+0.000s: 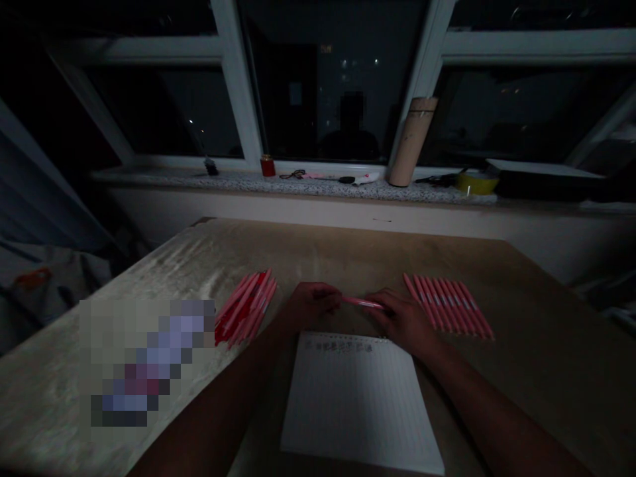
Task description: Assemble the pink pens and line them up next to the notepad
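Between my two hands a pink pen (362,303) lies nearly level, just above the top edge of a lined notepad (358,404). My left hand (314,301) pinches its left end. Around the other end, the fingers of my right hand (400,315) are closed. To the left of my left hand is a loose pile of pink pens (246,308), with something red among them. Beside my right hand, several more pink pens (450,305) lie side by side in a slanted row. Some handwriting runs along the top of the notepad page.
A blurred-out object (163,358) lies on the table (308,255) at the left. On the windowsill (238,184) behind stand a small red jar (267,165), a tan cylinder (412,142), a yellow tape roll (477,182) and a dark box (541,179). The room is dim.
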The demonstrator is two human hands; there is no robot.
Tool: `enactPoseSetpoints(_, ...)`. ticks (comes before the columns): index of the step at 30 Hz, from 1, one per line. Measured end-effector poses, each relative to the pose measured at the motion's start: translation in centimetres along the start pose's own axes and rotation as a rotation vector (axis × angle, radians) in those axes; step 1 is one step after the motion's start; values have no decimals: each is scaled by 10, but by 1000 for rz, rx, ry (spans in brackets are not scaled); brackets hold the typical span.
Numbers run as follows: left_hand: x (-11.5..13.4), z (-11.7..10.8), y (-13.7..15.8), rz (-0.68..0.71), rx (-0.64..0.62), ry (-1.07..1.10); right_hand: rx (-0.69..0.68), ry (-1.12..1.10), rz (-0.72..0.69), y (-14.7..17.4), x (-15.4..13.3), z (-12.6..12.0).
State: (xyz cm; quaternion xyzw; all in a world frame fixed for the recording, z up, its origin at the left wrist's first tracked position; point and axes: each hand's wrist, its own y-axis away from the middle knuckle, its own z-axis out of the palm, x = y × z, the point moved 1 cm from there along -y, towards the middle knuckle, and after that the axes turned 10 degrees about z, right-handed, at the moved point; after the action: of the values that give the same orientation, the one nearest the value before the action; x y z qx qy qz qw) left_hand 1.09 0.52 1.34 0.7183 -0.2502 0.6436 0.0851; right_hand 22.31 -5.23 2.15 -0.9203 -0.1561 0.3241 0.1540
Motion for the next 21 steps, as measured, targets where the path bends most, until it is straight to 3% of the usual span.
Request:
enactPoseSetpoints(12, 6, -3, 1, 37, -48, -81, -90, 9, 10, -1, -3, -2)
enactPoseSetpoints(16, 1, -4, 0, 17, 0, -83, -60, -143, 157, -1, 2, 4)
enactPoseSetpoints(21, -6, -6, -2, 7, 67, -55, 71, -429, 408, -2, 7, 10)
